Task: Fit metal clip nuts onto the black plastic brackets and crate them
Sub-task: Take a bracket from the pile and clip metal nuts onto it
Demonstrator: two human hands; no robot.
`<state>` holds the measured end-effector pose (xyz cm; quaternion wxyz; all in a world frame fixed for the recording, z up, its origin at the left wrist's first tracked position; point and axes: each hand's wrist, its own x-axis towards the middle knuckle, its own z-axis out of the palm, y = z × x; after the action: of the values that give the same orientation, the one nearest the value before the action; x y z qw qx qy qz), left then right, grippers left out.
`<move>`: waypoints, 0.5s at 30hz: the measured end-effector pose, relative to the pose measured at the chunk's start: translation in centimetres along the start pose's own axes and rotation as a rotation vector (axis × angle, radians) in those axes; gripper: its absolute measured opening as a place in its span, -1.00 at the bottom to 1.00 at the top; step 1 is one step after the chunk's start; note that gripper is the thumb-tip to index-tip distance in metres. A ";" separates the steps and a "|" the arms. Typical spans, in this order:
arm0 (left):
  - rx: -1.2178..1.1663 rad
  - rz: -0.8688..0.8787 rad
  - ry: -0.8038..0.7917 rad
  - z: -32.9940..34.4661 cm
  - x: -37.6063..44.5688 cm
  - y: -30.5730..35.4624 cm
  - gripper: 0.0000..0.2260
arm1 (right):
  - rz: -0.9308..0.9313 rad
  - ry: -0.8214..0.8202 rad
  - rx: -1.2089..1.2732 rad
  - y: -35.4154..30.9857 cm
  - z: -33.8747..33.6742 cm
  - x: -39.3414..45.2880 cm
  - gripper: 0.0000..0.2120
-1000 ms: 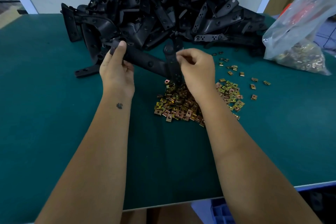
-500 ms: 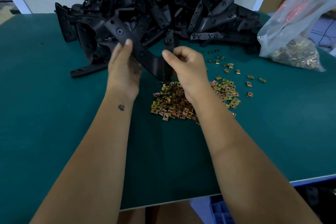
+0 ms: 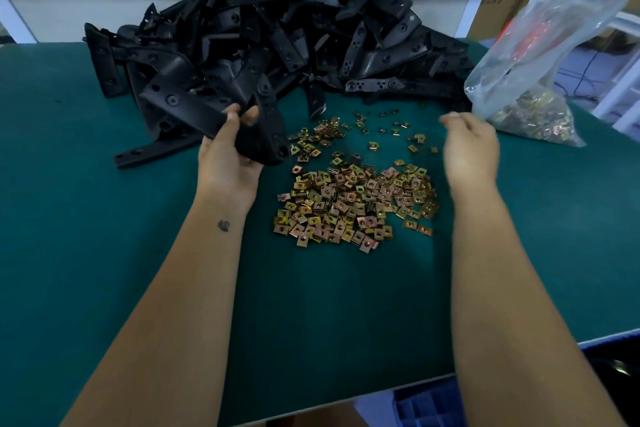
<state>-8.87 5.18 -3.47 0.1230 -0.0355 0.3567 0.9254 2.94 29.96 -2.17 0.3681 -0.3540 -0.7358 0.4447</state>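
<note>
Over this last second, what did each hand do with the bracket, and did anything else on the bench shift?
The right hand let go of the black bracket and swung out to the right, now open and blurred above the table. The left hand kept its grip and alone holds the bracket, at the left of the clip nuts. The nuts, the bracket heap and the plastic bag look unmoved.

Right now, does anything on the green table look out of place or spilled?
Only slightly: some gold metal clip nuts lie scattered apart from the main clip nut pile, toward the black plastic bracket heap. Nothing looks damaged.
</note>
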 end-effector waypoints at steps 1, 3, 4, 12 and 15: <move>-0.002 0.001 -0.002 0.1 0.0 0.0 -0.92 | 0.010 -0.026 -0.044 0.6 -0.8 0.6 -0.70; 0.003 0.001 -0.004 0.1 0.2 -0.1 -0.92 | 0.014 -0.147 -0.183 1.5 -1.9 1.4 -0.61; 0.010 -0.001 -0.005 0.2 0.2 -0.1 -0.92 | 0.002 -0.229 -0.303 1.8 -2.0 1.7 -0.57; -0.047 -0.046 0.013 0.1 0.8 -0.1 -0.89 | -0.333 -0.879 -0.438 -0.4 2.7 -1.4 -0.44; -0.042 -0.051 0.020 -0.1 0.8 -0.1 -0.89 | -0.350 -0.654 -0.367 -0.9 3.8 1.0 -0.51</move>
<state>-9.63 5.33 -3.69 0.1424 -0.0562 0.3374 0.9288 -0.99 29.04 -2.40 0.1156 -0.1233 -0.9302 0.3258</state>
